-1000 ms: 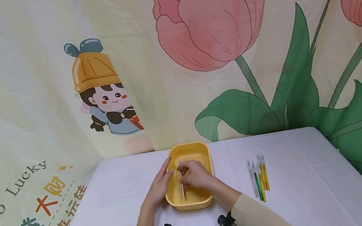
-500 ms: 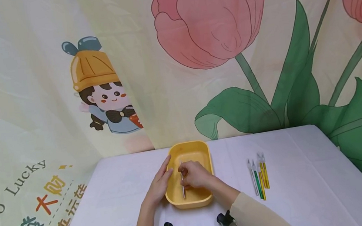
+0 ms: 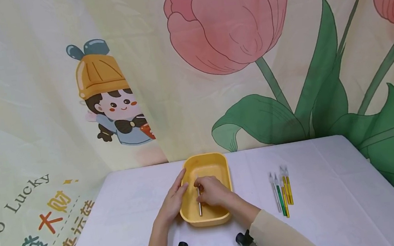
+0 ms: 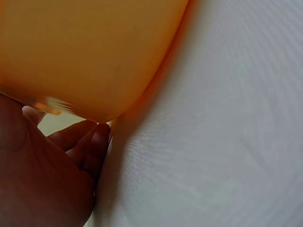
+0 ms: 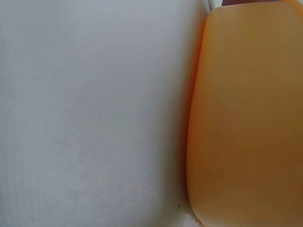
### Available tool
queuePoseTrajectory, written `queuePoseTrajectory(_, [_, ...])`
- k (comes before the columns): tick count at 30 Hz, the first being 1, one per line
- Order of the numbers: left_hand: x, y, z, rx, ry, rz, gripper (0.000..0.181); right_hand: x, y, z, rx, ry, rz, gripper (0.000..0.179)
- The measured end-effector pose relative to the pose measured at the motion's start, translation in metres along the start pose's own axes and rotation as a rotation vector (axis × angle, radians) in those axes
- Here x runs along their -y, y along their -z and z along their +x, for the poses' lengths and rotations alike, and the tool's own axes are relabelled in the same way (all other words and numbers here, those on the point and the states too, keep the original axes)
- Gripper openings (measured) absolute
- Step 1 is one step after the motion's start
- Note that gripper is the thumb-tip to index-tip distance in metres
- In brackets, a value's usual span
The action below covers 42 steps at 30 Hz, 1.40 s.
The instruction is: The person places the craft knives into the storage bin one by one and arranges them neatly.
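A yellow plastic tray (image 3: 208, 221) stands on the white-covered table in the head view. My left hand (image 3: 171, 201) holds its left side, thumb over the rim and fingers along the outer wall. In the left wrist view, the fingers (image 4: 97, 144) lie against the tray's wall (image 4: 90, 56). Over the tray's inside, my right hand (image 3: 212, 190) pinches a slim silver craft knife (image 3: 200, 208), which points lengthwise along the tray. Part of the knife is hidden behind the fingers. Only the tray's outer wall (image 5: 246, 123) and the cloth fill most of the right wrist view.
To the right of the tray, several craft knives (image 3: 281, 200) with silver, green and yellow handles and clear caps lie side by side. Behind the table (image 3: 321, 190) hangs a printed curtain (image 3: 163, 82) with tulips and a cartoon figure.
The craft knife and the right hand have shifted very slightly within the tray. The left hand keeps its place on the rim, and the head view has tilted a little downward.
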<state>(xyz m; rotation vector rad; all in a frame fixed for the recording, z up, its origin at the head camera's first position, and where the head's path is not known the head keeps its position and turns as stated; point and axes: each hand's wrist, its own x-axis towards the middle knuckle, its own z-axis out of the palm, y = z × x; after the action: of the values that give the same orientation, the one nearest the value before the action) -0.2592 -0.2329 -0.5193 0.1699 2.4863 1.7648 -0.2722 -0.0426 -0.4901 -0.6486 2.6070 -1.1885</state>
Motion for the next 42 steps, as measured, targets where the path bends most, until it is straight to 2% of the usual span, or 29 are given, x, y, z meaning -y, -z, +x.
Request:
queuePoseTrajectory(15, [0.0001,-0.0006,0.0002,0.001,0.003,-0.016,0.054,0.0003,-0.0003,-0.0004,-0.011,0.007,-0.051,0.039])
queuePoseTrajectory(29, [0.0003,-0.0005,0.0001,-0.003,0.015,-0.007,0.054,0.0007,-0.0006,-0.001,-0.006,-0.02,-0.049,0.04])
queuePoseTrajectory(38, [-0.0004,-0.0004,0.0006,0.002,0.01,-0.011,0.054,0.0001,-0.0008,0.0,-0.022,-0.002,-0.054,0.039])
queuePoseTrajectory(42, [-0.0004,-0.0006,0.0006,0.003,0.008,-0.011,0.054,0.0005,0.0002,-0.001,-0.058,0.022,-0.022,0.039])
